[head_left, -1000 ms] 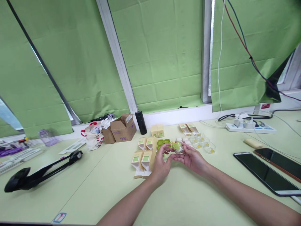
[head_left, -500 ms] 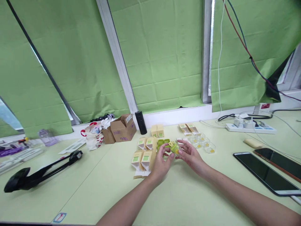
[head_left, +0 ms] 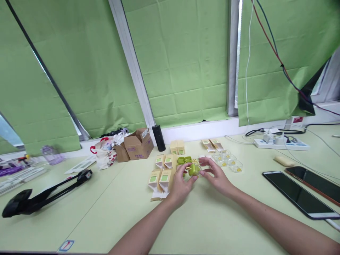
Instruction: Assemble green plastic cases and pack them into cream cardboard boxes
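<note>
A small green box-shaped item (head_left: 193, 169) is pinched between both hands over the pale green table (head_left: 212, 219). My left hand (head_left: 181, 185) grips it from the left, fingers curled. My right hand (head_left: 215, 175) holds its right side with thumb and fingertips. Just behind lie more green items (head_left: 184, 160). Tan cartons with green labels (head_left: 162, 173) lie to the left, and several clear plastic trays with yellow spots (head_left: 228, 160) lie to the right.
A brown cardboard box (head_left: 138, 144) and black cylinder (head_left: 158, 138) stand at the back. A black strap device (head_left: 39, 197) lies far left. Two phones (head_left: 302, 194) and a power strip (head_left: 278, 143) sit on the right. Green blinds hang behind.
The item has been turned in my fingers, from showing its clear casing to showing its green side, and both hands have shifted slightly left and down toward the table.
</note>
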Motion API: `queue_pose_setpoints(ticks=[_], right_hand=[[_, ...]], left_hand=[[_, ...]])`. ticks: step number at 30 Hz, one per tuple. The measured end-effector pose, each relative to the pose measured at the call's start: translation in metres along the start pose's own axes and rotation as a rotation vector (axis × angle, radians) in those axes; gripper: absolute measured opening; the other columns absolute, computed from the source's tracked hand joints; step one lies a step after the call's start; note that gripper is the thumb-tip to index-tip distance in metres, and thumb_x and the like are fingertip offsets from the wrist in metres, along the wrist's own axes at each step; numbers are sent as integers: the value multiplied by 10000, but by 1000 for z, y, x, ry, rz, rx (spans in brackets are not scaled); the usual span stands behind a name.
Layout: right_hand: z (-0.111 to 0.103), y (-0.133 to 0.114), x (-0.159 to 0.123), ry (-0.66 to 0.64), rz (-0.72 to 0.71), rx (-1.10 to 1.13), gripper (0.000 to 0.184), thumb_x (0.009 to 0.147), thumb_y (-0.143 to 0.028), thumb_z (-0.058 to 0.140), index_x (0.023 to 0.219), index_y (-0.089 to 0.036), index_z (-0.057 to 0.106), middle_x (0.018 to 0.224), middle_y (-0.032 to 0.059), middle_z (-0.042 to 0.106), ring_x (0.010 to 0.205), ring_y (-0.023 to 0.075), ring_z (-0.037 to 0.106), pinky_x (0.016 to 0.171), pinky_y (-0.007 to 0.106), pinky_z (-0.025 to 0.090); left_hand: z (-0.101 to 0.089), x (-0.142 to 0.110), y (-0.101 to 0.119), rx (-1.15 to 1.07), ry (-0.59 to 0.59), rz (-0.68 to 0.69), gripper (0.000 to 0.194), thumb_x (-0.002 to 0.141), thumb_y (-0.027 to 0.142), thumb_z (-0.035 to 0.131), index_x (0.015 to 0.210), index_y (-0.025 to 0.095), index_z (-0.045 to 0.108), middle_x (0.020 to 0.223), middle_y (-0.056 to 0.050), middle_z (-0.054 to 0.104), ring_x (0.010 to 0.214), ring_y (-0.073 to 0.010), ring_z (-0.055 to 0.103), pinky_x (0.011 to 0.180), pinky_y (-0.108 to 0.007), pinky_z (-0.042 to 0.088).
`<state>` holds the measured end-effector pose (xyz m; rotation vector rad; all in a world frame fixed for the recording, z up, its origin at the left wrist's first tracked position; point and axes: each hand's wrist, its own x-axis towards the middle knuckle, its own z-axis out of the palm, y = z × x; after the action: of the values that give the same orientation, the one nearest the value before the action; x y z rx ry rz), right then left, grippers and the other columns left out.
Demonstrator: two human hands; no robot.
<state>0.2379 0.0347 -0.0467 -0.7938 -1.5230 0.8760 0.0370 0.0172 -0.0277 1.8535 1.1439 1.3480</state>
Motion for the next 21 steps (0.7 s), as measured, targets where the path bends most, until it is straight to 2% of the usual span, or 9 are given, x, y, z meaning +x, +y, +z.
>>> queue_pose_setpoints(ticks=[3, 5, 8, 12, 14, 17, 21], right_hand=[[-15, 3, 10, 45, -67, -286, 250, 979, -448, 616, 1140, -285, 719, 1286, 95, 705, 1194, 310, 637, 1005, 501, 554], [-26, 4, 22, 54, -60, -554, 259, 996, -354, 536, 1147, -270, 727, 1270, 89, 734, 1246, 327, 609, 1047, 511, 516], [-43, 2, 48, -92, 35, -1062, 354, 1005, -220, 470, 1248, -228, 727, 1348, 97, 731, 1301, 308, 575, 1087, 432, 451], [-57, -1, 86, -158, 81, -1201, 417, 973, -153, 491, 1318, -196, 722, 1473, 124, 669, 1388, 342, 468, 1117, 461, 349], [-61, 2, 103, -202, 123, -1250, 412, 951, -145, 515, 1289, -204, 744, 1432, 137, 692, 1382, 354, 455, 1105, 477, 328], [-62, 13, 122, -254, 209, -1311, 371, 934, -162, 548, 1219, -218, 779, 1321, 160, 738, 1330, 364, 480, 1078, 495, 321], [-59, 31, 138, -289, 284, -1370, 271, 980, -197, 581, 1155, -210, 788, 1296, 169, 736, 1353, 362, 495, 1092, 524, 356]], left_hand=[[-2, -2, 3, 111, 2, 49, 456, 818, 271, 823, 1264, 267, 730, 1219, -94, 674, 1179, -306, 590, 1035, -465, 497], [-2, -3, 3, 169, -52, 79, 448, 811, 256, 822, 1251, 278, 742, 1197, -90, 690, 1227, -331, 550, 1072, -503, 476], [-2, -6, 2, 254, -158, 112, 444, 834, 310, 821, 1270, 290, 738, 1182, -94, 719, 1255, -360, 516, 1075, -536, 458], [0, -7, -2, 325, -219, 149, 398, 830, 382, 831, 1208, 282, 757, 1158, -108, 733, 1212, -378, 524, 1026, -540, 464], [1, -8, -4, 325, -227, 171, 382, 814, 377, 839, 1176, 279, 765, 1126, -108, 738, 1184, -381, 528, 1003, -533, 463], [3, -8, -4, 339, -251, 170, 399, 789, 354, 850, 1170, 277, 763, 1081, -106, 739, 1161, -384, 530, 989, -529, 453], [4, -8, -4, 385, -268, 166, 413, 783, 348, 855, 1178, 287, 751, 1075, -102, 742, 1153, -390, 530, 981, -532, 450]])
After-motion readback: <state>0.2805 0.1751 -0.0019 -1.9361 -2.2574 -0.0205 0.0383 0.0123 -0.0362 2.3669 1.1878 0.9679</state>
